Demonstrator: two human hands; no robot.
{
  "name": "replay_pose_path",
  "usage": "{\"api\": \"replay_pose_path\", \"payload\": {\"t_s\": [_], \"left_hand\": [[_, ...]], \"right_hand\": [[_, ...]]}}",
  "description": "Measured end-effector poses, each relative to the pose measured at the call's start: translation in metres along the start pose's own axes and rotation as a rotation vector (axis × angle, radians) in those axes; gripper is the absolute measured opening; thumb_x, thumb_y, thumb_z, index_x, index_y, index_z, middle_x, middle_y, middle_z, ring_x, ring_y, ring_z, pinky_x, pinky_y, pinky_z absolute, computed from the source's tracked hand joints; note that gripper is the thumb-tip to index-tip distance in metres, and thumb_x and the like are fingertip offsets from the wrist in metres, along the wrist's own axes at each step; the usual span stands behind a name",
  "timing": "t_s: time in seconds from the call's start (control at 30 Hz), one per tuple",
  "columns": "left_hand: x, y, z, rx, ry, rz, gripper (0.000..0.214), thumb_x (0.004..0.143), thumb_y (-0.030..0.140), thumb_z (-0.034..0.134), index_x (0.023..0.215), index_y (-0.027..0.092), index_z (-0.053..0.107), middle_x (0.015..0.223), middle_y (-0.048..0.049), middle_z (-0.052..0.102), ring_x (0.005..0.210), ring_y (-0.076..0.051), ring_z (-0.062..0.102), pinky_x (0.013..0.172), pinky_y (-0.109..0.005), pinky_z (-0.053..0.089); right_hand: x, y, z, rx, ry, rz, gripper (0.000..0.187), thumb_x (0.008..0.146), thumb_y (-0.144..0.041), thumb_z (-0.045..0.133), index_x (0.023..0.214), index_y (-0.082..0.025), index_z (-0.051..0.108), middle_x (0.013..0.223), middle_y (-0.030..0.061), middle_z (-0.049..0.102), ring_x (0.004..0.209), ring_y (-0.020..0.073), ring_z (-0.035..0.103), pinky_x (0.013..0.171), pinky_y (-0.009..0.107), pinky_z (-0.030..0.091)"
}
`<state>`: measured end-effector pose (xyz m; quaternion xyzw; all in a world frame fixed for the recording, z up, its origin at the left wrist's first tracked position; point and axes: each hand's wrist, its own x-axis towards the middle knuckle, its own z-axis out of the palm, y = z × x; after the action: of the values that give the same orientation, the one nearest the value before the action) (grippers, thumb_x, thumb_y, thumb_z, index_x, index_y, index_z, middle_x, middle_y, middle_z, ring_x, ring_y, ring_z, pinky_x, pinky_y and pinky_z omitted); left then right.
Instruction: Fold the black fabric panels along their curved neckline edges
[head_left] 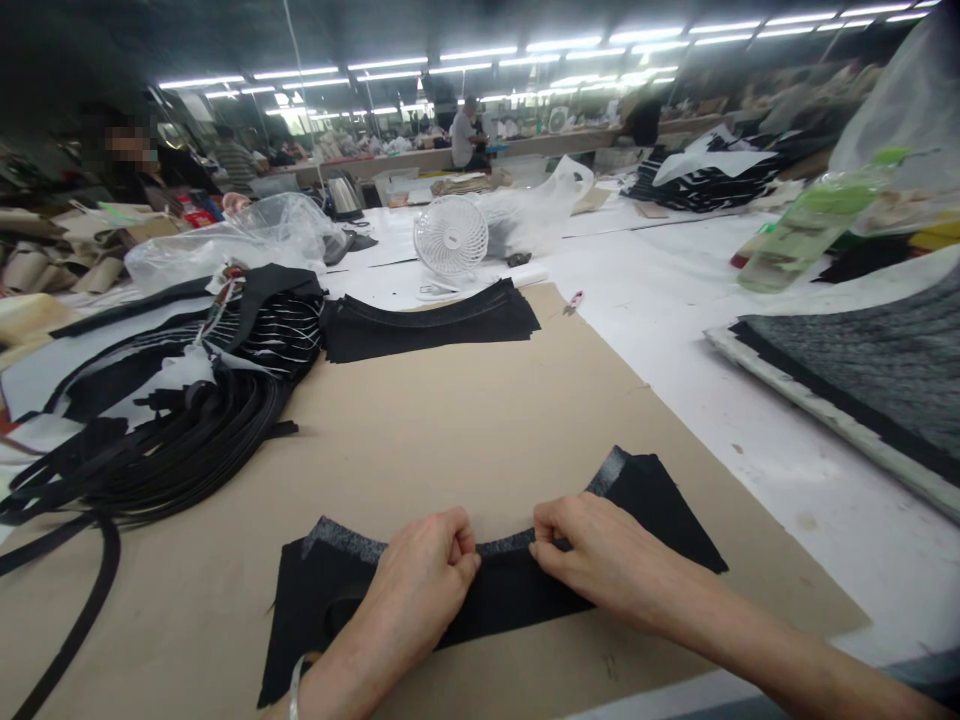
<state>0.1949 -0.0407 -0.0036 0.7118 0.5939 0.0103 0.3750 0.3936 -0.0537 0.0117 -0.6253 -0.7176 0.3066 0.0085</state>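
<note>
A black fabric piece [517, 605] with a curved upper edge lies on brown paper close in front of me. A grey, speckled band runs along that curve. My left hand [420, 575] pinches the curved edge left of its middle, thumb against fingers. A short way to the right, my right hand [596, 550] is closed on the same edge in a pinch. Between the two hands a stretch of the edge shows. Beside my left wrist a dark curved loop is partly hidden by the forearm. Farther back lies a stack of similar black pieces [435, 325].
Brown paper [465, 430] covers this part of the white table [645, 300]. Coiled black strips [202, 450] are heaped at the left. A small white fan [451, 238] and snips [574, 302] stand or lie beyond. At right are a green bottle [814, 225] and grey padded material [862, 370].
</note>
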Motion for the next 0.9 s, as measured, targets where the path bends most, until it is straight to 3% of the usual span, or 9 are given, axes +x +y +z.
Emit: {"api": "replay_pose_path", "payload": {"t_s": [0.5, 0.9], "left_hand": [[0.002, 0.002, -0.003, -0.009, -0.025, -0.032, 0.007, 0.076, 0.019, 0.053, 0.07, 0.02, 0.058, 0.058, 0.0029, 0.061, 0.056, -0.013, 0.055, 0.053, -0.023, 0.029], [0.006, -0.003, -0.004, -0.113, -0.075, -0.044, 0.006, 0.074, 0.023, 0.055, 0.072, 0.019, 0.06, 0.055, 0.0028, 0.061, 0.052, -0.013, 0.054, 0.05, -0.022, 0.03]], "right_hand": [[0.004, 0.007, 0.003, 0.016, 0.01, -0.016, 0.015, 0.073, -0.018, 0.047, 0.06, -0.019, 0.055, 0.058, -0.0004, 0.057, 0.057, 0.0117, 0.047, 0.052, 0.024, 0.023], [0.006, 0.013, 0.003, 0.094, -0.059, -0.039, 0.015, 0.075, -0.017, 0.05, 0.063, -0.017, 0.058, 0.058, -0.0021, 0.057, 0.055, 0.0104, 0.047, 0.051, 0.024, 0.024]]}}
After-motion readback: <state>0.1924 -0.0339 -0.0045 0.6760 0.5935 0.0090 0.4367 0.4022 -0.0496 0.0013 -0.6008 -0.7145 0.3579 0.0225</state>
